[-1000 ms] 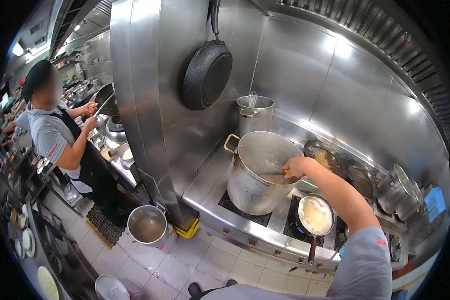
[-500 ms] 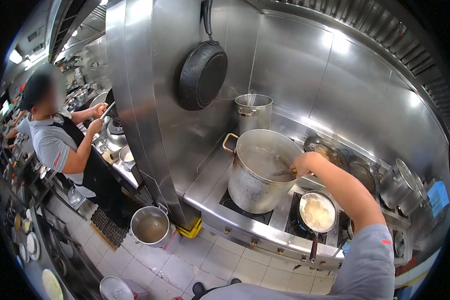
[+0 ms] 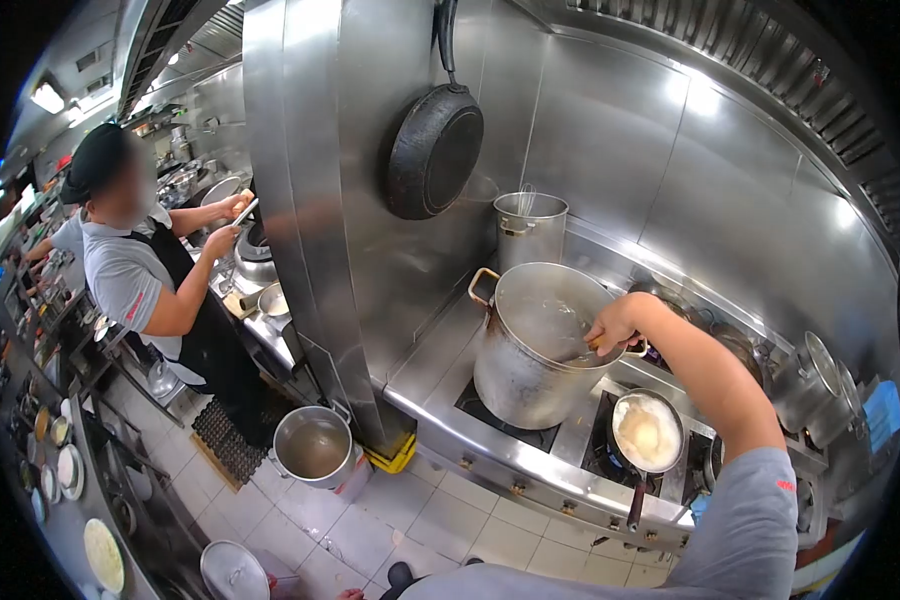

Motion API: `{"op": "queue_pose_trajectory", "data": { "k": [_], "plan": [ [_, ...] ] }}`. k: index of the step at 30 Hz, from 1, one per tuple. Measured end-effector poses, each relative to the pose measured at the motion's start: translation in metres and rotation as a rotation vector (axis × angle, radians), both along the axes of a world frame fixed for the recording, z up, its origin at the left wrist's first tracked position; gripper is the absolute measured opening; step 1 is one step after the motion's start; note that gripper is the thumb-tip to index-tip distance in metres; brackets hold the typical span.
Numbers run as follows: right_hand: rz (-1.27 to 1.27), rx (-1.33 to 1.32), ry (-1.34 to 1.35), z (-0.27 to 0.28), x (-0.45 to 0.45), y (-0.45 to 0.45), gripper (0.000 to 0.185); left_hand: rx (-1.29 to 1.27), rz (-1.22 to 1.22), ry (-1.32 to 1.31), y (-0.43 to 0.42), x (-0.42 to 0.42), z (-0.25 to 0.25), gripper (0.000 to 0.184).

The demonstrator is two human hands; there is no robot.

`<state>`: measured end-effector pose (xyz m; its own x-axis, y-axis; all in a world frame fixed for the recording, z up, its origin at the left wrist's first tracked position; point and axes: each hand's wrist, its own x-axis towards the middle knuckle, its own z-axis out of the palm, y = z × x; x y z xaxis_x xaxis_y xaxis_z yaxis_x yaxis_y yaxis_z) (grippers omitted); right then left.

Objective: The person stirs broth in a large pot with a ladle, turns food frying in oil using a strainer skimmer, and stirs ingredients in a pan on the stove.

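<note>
My right hand (image 3: 618, 322) is closed around the brown handle of a utensil (image 3: 595, 346) at the right side of a large stockpot (image 3: 520, 375). The utensil's metal end reaches down into the pot's cloudy liquid, so I cannot make out its kind. Below my right forearm, a frying pan (image 3: 638, 490) sits on a burner with pale, frothy food (image 3: 647, 432) in it. Only a small bit of my left hand (image 3: 350, 594) shows at the bottom edge; its fingers are mostly hidden.
Behind the stockpot stands a tall pot (image 3: 532, 240) holding a whisk. A black pan (image 3: 436, 155) hangs on the steel wall. On the floor side, a pot of brownish liquid (image 3: 313, 450) stands beside the stove. A co-worker (image 3: 145, 270) works at the left counter.
The view has shifted, moving the scene slightly right. My right hand stays at the stockpot's rim with the utensil. A bit of my left hand remains at the bottom edge.
</note>
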<state>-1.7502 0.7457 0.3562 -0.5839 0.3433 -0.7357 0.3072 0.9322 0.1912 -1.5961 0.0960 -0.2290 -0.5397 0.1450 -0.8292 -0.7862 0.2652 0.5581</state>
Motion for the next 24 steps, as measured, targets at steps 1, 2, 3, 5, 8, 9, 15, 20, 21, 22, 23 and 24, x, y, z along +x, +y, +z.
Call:
{"op": "queue_pose_trajectory", "data": {
  "k": [1,2,3,5,8,9,15,20,21,22,23,24],
  "plan": [
    [0.0,-0.001,0.0,-0.007,0.001,0.001,0.055,-0.001,0.0,0.0,0.0,0.001,0.003,0.036],
    [-0.009,-0.004,0.094,-0.018,0.001,0.004,0.051,-0.007,-0.014,-0.011,0.0,0.001,0.007,0.035],
    [-0.019,-0.008,0.188,-0.029,0.001,0.008,0.046,-0.014,-0.029,-0.023,0.001,0.001,0.01,0.035],
    [0.127,0.107,0.278,-0.053,0.001,0.012,0.041,0.005,-0.033,-0.016,-0.001,0.004,0.004,0.035],
    [0.218,0.289,0.414,-0.076,0.005,0.007,0.029,0.014,-0.052,-0.03,-0.004,0.0,-0.003,0.036],
    [0.15,0.352,0.421,-0.085,0.001,0.011,0.028,0.007,-0.065,-0.05,-0.004,-0.001,-0.006,0.036],
    [0.065,0.521,0.411,-0.075,0.008,0.014,0.023,0.053,-0.039,0.096,-0.006,-0.006,-0.023,0.036],
    [0.252,0.522,0.154,-0.054,0.004,0.027,0.033,0.007,-0.011,0.008,-0.013,0.0,-0.021,0.035],
    [0.274,0.49,0.031,-0.041,0.004,0.023,0.037,0.0,-0.066,0.063,-0.016,0.006,-0.02,0.036],
    [0.297,0.46,-0.092,-0.03,0.003,0.019,0.042,0.001,-0.062,0.067,-0.018,0.008,-0.019,0.036],
    [0.162,0.434,-0.177,-0.025,-0.001,0.015,0.05,-0.04,-0.107,0.077,-0.017,0.012,-0.01,0.036],
    [0.166,0.437,-0.174,-0.02,-0.002,0.018,0.05,-0.081,-0.153,0.086,-0.018,0.016,-0.006,0.037]
  ]
}}
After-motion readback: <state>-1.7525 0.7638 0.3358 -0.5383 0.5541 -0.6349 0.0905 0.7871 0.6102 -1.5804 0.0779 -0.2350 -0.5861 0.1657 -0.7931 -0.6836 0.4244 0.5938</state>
